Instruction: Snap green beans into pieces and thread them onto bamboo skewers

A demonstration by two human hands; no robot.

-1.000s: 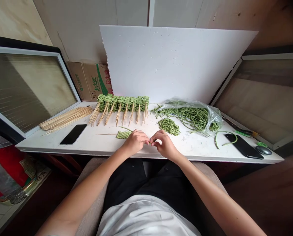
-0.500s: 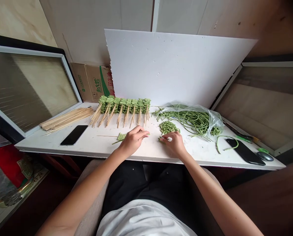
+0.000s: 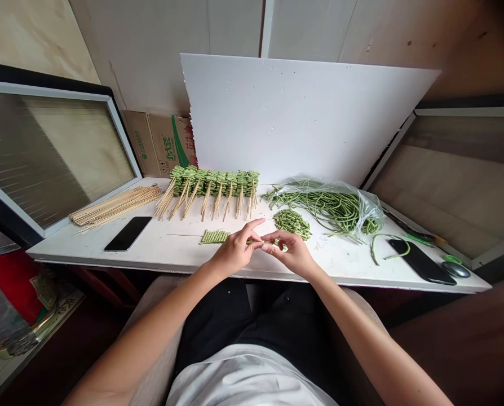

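Note:
My left hand [image 3: 238, 249] is closed round the front part of a thin bamboo skewer [image 3: 184, 234], its index finger stretched out. Short cut pieces of green long bean [image 3: 215, 237] sit side by side along the skewer, just left of that hand; its bare end points left. My right hand [image 3: 292, 252] is closed in a pinch, its fingertips meeting the left ones at a small green bean piece [image 3: 255, 242]. Fingers partly hide the skewer's tip. Right behind my right hand lies a pile of cut bean pieces [image 3: 292, 221].
Finished bean skewers [image 3: 218, 183] are stacked at the back. Loose bamboo skewers [image 3: 116, 206] and a phone [image 3: 128, 233] lie at left. On the right are a plastic bag of long beans [image 3: 332, 206], another dark phone [image 3: 421, 260] and a mouse [image 3: 455, 268]. A white board [image 3: 306, 118] stands behind.
My hands have come together; the right moved left from beside the pile to the left fingertips. My left hand shifted slightly right and down, showing more of the bean row.

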